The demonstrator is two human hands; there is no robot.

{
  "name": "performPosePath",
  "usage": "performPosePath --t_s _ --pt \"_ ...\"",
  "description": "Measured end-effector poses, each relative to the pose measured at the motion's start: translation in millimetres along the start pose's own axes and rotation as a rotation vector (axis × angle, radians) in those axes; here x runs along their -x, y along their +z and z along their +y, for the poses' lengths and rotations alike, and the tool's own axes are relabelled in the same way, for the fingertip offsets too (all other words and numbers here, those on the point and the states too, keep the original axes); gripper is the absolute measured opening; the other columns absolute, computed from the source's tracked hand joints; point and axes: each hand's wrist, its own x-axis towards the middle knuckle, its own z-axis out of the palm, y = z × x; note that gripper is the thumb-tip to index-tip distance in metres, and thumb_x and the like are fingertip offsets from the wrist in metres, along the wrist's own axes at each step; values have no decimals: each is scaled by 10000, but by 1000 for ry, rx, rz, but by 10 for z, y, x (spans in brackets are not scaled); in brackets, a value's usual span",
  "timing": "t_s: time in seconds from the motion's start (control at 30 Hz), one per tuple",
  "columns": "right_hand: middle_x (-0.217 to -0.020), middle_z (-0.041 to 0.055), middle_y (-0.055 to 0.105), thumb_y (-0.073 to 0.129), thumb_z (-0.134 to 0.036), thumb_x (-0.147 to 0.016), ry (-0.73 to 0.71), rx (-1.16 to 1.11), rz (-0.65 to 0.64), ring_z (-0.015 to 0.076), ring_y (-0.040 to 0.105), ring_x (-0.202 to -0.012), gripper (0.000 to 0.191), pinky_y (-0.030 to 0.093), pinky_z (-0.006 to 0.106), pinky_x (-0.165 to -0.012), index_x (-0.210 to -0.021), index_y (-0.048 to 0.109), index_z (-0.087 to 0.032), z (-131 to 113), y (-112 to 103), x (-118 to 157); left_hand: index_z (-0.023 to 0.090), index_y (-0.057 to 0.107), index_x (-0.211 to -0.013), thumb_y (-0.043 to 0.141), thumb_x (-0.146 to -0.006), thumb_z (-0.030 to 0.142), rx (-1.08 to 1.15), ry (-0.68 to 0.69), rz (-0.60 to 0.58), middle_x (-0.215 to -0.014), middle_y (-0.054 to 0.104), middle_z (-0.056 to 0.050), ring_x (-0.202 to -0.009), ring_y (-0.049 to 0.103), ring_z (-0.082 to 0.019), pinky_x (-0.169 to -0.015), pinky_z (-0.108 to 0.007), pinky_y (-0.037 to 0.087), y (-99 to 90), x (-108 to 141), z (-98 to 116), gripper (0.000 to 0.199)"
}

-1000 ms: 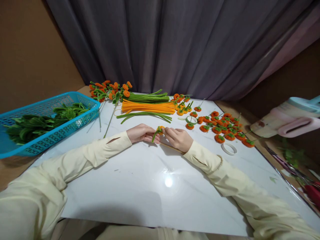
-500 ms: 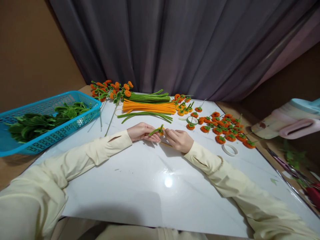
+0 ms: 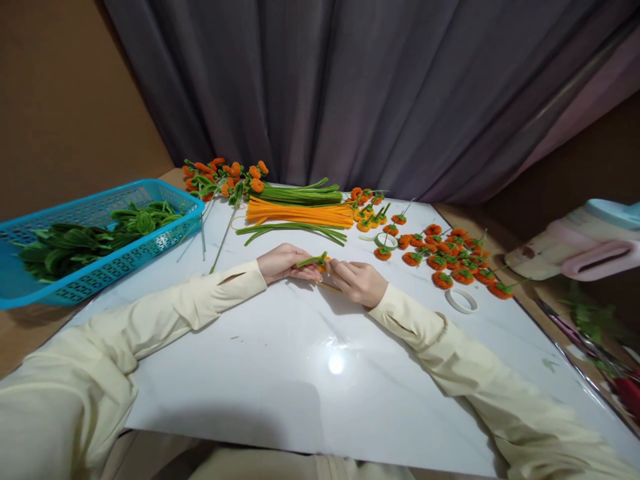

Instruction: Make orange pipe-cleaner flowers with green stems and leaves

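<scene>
Small craft workspace, maybe at home: white marbled desk (image 3: pixel 280 373) against dark curtain (image 3: pixel 320 87) filling top center. Fuzzy orange and green stem bundles (image 3: pixel 300 213) center, finished orange flower heads (image 3: pixel 450 257) right of center, tape rolls (image 3: pixel 461 301) nearby, blue basket (image 3: pixel 75 267) of leaves at left, tumbler (image 3: pixel 565 243) at right edge.
</scene>
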Motion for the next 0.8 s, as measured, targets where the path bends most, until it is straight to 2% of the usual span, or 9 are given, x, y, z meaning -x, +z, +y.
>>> performPosePath --t_s 0.1,0.3,0.4,0.53,0.6,0.7,0.8 --pt "-847 142 610 354 -65 -890 -27 59 17 150 551 -666 254 401 264 -477 -913 607 -62 0 -20 -12 40 678 -710 574 -790 116 66 -13 25 -681 683 -122 -630 663 -135 -584 -129 534 8 8 10 152" --pt "-840 159 614 345 -91 -898 -98 107 57 161 558 -697 271 408 265 -472 -911 613 -54 -4 -51 -41 54 686 -726 529 -802 36 177 -71 87 -694 686 -67 -631 652 -81 -644 -84 515 62 9 16 175" --pt "-839 152 616 344 -99 -901 -93 118 64 155 555 -686 276 411 264 -479 -895 619 -68 -3 -53 -37 53 674 -730 506 -819 37 165 -52 62 -690 684 -66 -621 651 -77 -634 -83 513 67 12 19 190" --pt "-810 121 623 369 -76 -891 -4 84 96 128 535 -617 250 406 247 -478 -858 617 -75 8 -37 -18 41 628 -755 521 -838 115 103 8 -7 -692 677 -114 -612 664 -139 -557 -147 532 36 11 7 154" --pt "-817 113 627 381 -74 -887 47 64 118 114 516 -572 225 409 244 -480 -914 604 -60 13 -30 -11 50 579 -794 544 -837 160 85 39 -16 -712 675 -137 -637 673 -186 -531 -186 535 23 15 -2 124" --pt "-832 110 630 381 -88 -895 87 56 120 115 524 -569 226 419 248 -496 -1020 564 -43 13 -26 -8 85 521 -901 570 -826 164 118 99 -18 -797 678 -134 -726 678 -228 -581 -239 551 20 24 -15 120" --pt "-811 96 629 389 -112 -903 110 48 89 126 554 -624 219 427 251 -526 -1045 544 -52 7 -16 -8 80 536 -991 574 -818 133 178 119 -31 -903 667 -134 -780 673 -235 -646 -257 560 24 26 -31 184"
